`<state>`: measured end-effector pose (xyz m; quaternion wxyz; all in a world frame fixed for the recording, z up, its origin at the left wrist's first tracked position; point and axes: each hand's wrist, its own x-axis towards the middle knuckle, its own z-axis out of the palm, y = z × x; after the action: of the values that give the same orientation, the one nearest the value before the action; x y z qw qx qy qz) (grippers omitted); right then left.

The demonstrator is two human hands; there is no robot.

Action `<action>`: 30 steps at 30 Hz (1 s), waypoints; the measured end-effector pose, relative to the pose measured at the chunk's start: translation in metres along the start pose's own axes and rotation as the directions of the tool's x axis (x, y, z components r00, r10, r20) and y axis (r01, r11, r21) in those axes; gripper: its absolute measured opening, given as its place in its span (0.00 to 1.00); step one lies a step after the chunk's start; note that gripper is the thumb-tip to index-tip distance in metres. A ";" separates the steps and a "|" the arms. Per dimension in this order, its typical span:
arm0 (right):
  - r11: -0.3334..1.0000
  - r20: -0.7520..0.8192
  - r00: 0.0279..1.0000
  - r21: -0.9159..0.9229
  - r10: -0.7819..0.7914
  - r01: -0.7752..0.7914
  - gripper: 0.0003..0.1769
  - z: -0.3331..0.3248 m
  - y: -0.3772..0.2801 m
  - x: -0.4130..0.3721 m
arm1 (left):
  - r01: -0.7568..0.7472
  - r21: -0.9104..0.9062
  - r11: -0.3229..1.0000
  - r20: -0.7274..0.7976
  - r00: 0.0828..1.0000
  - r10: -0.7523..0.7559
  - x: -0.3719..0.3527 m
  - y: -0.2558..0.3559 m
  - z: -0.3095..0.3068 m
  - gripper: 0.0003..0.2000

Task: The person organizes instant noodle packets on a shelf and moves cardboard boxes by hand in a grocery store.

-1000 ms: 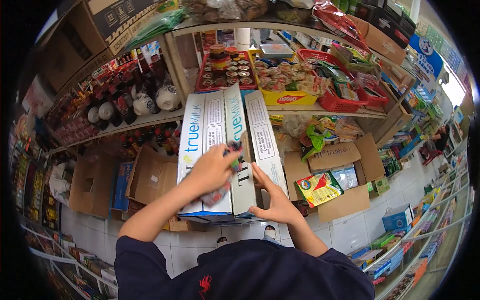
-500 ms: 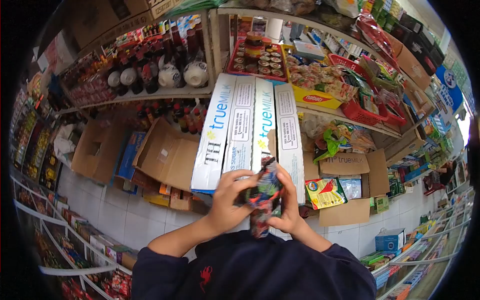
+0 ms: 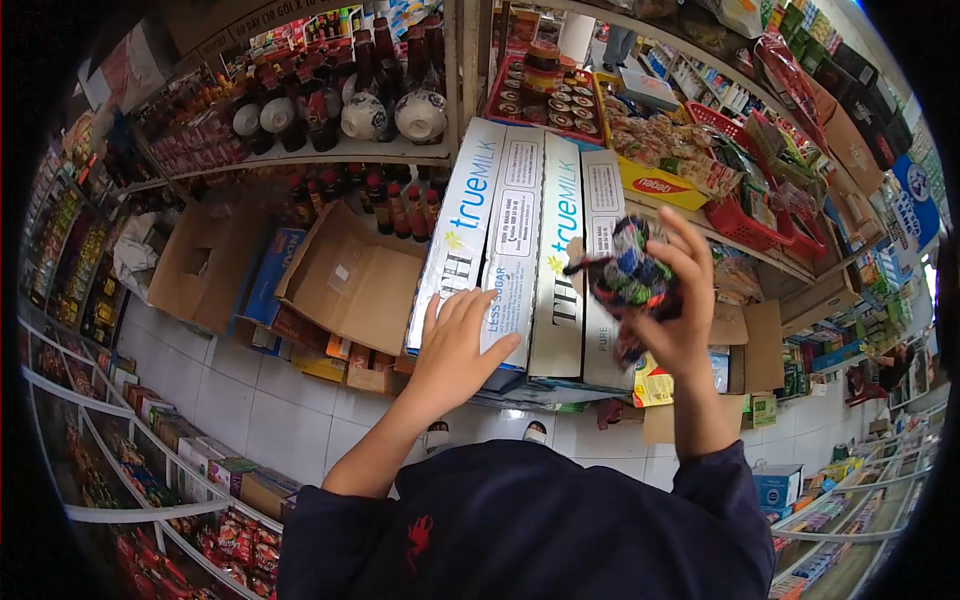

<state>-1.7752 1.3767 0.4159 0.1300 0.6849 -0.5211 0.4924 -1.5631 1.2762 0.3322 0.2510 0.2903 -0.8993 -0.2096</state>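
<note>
My right hand [image 3: 682, 296] is raised over the right side of the milk cartons, its fingers closed round a crumpled dark bundle [image 3: 630, 268] with green, red and blue patches. Blur hides what kind of thing the bundle is. My left hand [image 3: 462, 345], fingers spread, rests on the near end of a white TH true MILK carton [image 3: 472, 205]. Beside it lies another TH true MILK carton [image 3: 562, 215], partly behind the bundle.
Behind the cartons are a red tray of small jars [image 3: 510, 88] and a yellow Nabati box [image 3: 655, 186] of packets. Red baskets [image 3: 745, 222] stand at the right. Open cardboard boxes [image 3: 350, 270] sit low on the left, below shelved bottles [image 3: 365, 65].
The bundle was between both hands. My left hand has let go and come down on the carton, while my right hand has carried the bundle up and to the right.
</note>
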 end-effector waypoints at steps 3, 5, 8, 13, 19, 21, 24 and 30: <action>0.999 0.161 0.987 -0.031 0.020 -0.016 0.34 0.000 -0.002 0.016 | 0.195 -0.478 0.856 0.034 0.979 -0.203 0.007 -0.007 0.000 0.22; 1.000 0.317 0.948 0.012 0.016 -0.020 0.34 0.012 0.001 0.016 | 0.244 -0.851 0.464 0.123 0.953 -0.276 0.010 -0.007 0.000 0.21; 0.988 0.548 0.835 0.146 -0.047 -0.040 0.34 0.044 0.015 0.000 | 0.182 -0.965 -0.187 0.228 0.936 -0.267 0.016 -0.009 0.010 0.20; 0.977 0.608 0.791 0.202 -0.069 -0.070 0.32 0.085 0.032 -0.018 | 0.165 -0.887 -0.430 0.304 0.912 -0.277 0.019 -0.023 0.016 0.26; 0.993 0.510 0.859 0.074 0.042 -0.092 0.25 0.107 0.069 0.011 | 0.159 -0.800 -0.578 0.338 0.916 -0.215 0.022 -0.022 0.013 0.27; 0.991 0.500 0.864 0.072 0.062 -0.113 0.26 0.116 0.091 0.019 | 0.157 -0.806 -0.570 0.330 0.920 -0.213 0.023 -0.022 0.013 0.27; 0.994 0.420 0.903 0.020 0.092 -0.111 0.23 0.129 0.111 0.038 | 0.155 -0.814 -0.559 0.330 0.917 -0.225 0.023 -0.021 0.012 0.28; 0.988 0.278 0.950 -0.096 0.141 -0.118 0.18 0.164 0.180 0.076 | 0.127 -0.800 -0.587 0.330 0.909 -0.254 0.022 -0.025 0.015 0.28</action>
<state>-1.8406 1.1420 0.3382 0.0480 0.7072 -0.5972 0.3755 -1.5769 1.2479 0.3144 0.3538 0.1108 -0.1558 -0.9156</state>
